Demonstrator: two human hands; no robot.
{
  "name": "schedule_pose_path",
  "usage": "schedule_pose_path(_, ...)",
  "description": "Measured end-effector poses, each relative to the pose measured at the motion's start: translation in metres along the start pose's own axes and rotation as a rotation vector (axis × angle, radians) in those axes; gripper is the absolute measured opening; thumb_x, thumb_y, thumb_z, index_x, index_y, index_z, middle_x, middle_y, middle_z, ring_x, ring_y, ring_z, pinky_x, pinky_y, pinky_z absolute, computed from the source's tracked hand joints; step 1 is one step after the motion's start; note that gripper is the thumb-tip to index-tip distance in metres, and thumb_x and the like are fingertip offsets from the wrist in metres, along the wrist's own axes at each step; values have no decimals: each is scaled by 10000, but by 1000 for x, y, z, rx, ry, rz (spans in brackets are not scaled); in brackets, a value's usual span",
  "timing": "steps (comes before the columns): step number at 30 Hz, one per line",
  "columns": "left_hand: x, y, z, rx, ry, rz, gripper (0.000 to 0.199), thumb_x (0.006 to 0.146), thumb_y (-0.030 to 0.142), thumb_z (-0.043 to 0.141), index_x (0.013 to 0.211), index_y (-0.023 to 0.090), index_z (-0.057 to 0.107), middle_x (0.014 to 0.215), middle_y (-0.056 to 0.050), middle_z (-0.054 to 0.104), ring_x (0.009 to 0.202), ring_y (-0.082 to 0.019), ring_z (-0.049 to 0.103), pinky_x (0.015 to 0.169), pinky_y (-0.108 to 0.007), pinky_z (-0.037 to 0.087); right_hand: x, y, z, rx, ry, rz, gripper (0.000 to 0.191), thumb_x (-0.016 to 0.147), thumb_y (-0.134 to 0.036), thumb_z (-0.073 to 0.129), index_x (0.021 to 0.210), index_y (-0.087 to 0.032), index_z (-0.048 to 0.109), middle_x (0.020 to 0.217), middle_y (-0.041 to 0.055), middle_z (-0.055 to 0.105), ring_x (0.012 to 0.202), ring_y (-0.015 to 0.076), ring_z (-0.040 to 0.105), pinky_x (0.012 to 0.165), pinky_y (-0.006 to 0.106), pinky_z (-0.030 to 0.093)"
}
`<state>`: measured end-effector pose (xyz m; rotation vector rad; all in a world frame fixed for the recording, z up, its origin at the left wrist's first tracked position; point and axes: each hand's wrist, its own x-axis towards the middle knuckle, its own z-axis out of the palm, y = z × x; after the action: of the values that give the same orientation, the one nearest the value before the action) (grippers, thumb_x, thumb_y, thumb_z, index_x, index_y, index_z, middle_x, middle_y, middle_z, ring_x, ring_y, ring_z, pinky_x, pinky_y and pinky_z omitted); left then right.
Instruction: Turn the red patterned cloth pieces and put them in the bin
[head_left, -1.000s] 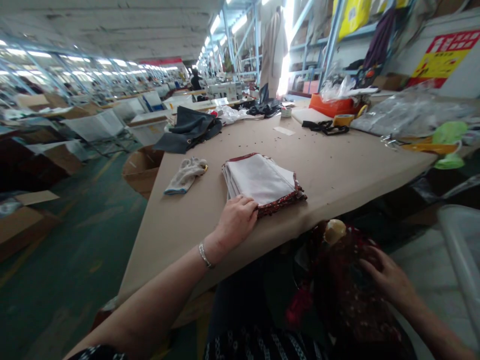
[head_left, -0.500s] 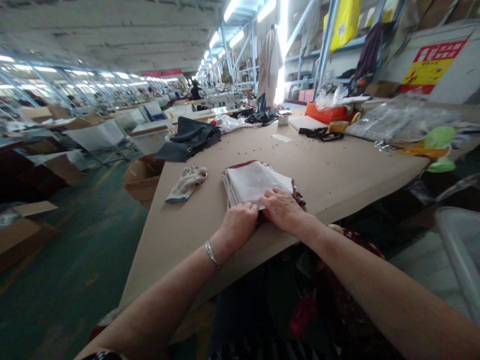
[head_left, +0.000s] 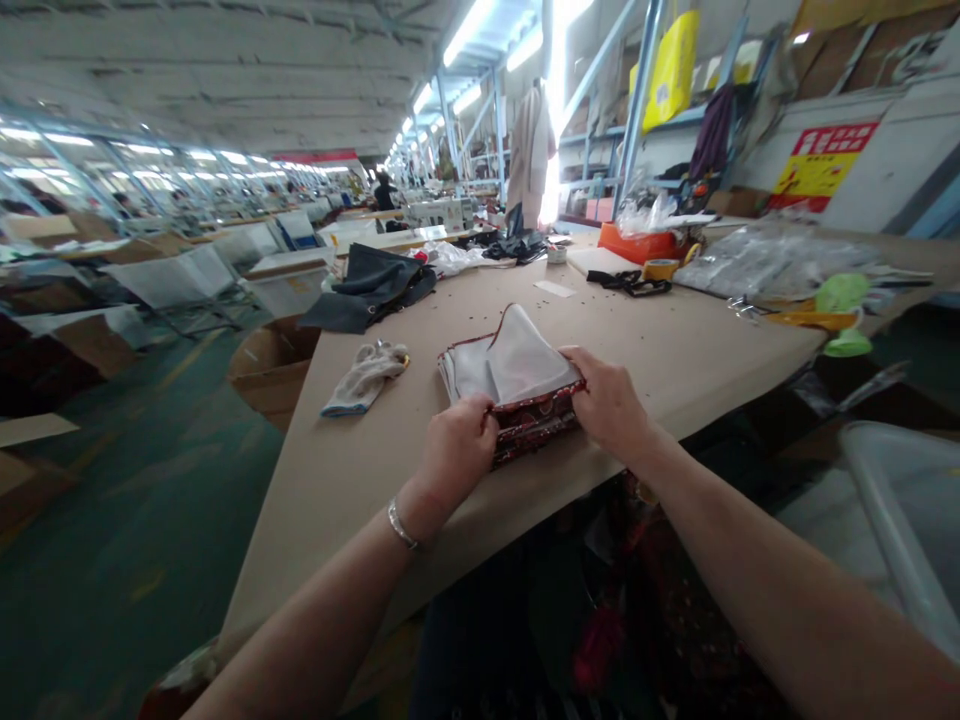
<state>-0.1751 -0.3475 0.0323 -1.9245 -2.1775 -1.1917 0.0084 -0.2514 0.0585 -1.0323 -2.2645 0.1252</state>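
A stack of folded fabric pieces (head_left: 466, 368), pale grey-white on one face and dark red patterned on the other, lies near the front edge of the table. The top fabric piece (head_left: 525, 358) is partly raised, its far corner standing up in a peak. My left hand (head_left: 459, 445), with a silver bracelet on the wrist, pinches the near left part of its red edge. At the right end of that edge, my right hand (head_left: 609, 402) grips the same piece between thumb and fingers. Below the lifted edge, red patterned layers of the stack show.
A knitted work glove (head_left: 366, 378) lies left of the stack. Further back are dark grey fabric (head_left: 379, 285), a black strap (head_left: 628, 283), an orange tray (head_left: 645, 243) and clear plastic bags (head_left: 772, 255). A cardboard box (head_left: 274, 355) stands beyond the table's left edge.
My hands have moved apart, the right one to the right. The top piece's near edge is now lifted and stretched between them, showing its red side, and its far corner has risen.
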Motion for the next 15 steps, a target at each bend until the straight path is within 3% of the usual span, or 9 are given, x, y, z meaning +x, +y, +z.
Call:
schedule_pose_path(2,-6,13,3,-490,110,-153,79,784,209,531,825,180,592,682,4,598,626,-152,606,541,-259,496,-32,-2,-5,7,30,13,336,746,-81,454,1050,-173,566,891,69,679,786,201,614,664,277,392)
schedule_pose_path(4,-19,34,8,-959,142,-304,121,753,257,600,853,192,578,710,17,604,621,-146,615,477,-236,502,-69,-1,-5,-32,-35,55,183,764,-103,457,890,-181,564,765,53,642,696,190,580,614,277,350)
schedule_pose_path(7,-44,64,22,-1364,-3,-508,210,718,306,684,853,192,571,750,14,632,647,-141,632,504,-243,538,-121,7,-3,132,-158,170,143,774,-99,437,746,-195,538,687,26,584,650,167,532,602,270,330)
schedule_pose_path(9,-62,74,37,-1396,-116,-615,219,720,321,697,848,185,582,713,18,631,575,-113,599,482,-214,509,-147,12,-2,494,-173,336,132,816,-179,460,718,-201,546,679,12,564,649,158,518,603,259,356)
schedule_pose_path(11,-78,77,52,-1286,-313,-641,206,715,328,706,791,164,607,618,29,593,474,-77,515,418,-171,417,-166,14,-2,969,-93,579,181,846,-347,499,747,-215,573,680,-2,569,634,152,524,595,254,400)
schedule_pose_path(13,-90,78,62,-1177,-644,-594,240,710,351,715,669,141,606,526,38,522,425,-53,426,390,-160,326,-183,13,-4,1345,-47,822,278,837,-479,508,753,-228,592,641,-14,572,570,142,525,557,254,430)
schedule_pose_path(15,-96,82,64,-1173,-948,-561,316,715,380,711,577,132,574,496,38,480,431,-43,394,412,-164,310,-199,12,-12,1475,-183,933,403,851,-547,462,649,-222,589,543,-12,541,479,133,497,494,255,426)
